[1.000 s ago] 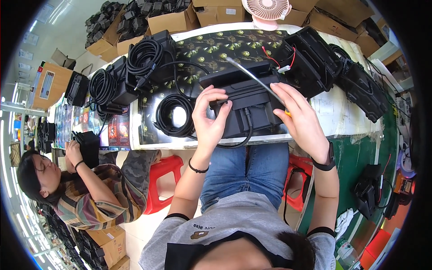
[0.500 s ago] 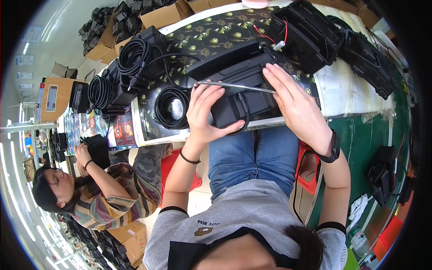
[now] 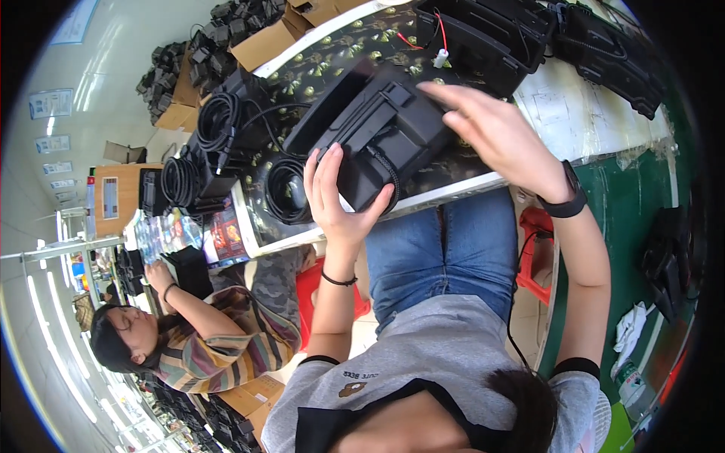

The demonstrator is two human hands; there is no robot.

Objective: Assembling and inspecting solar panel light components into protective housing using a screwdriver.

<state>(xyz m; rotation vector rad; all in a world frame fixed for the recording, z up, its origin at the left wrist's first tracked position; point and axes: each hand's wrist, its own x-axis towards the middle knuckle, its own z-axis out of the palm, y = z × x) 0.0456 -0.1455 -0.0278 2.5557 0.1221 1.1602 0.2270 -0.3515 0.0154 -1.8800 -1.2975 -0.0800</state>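
Observation:
A black plastic case [image 3: 419, 140] lies tilted on the table in front of me, its long lid [image 3: 323, 113] raised along the far left side. My left hand [image 3: 340, 200] grips the case's near left corner, fingers over the edge and thumb on the near side. A short black braided cable [image 3: 387, 164] loops over the case beside that thumb. My right hand [image 3: 502, 140] is at the case's right end, fingers stretched and slightly apart, holding nothing; whether the fingertips touch the case I cannot tell.
Coiled black cables [image 3: 287, 192] lie left of the case, with more coils [image 3: 219, 124] on black units behind. An opened black box [image 3: 483, 41] with red wires and a white connector [image 3: 441, 57] stands far right. A co-worker [image 3: 204, 325] sits at left.
The thin greyish flat piece held between both hands no longer shows. The case has turned, its left end now nearer me. My left hand has closed on its corner; my right fingers have spread.

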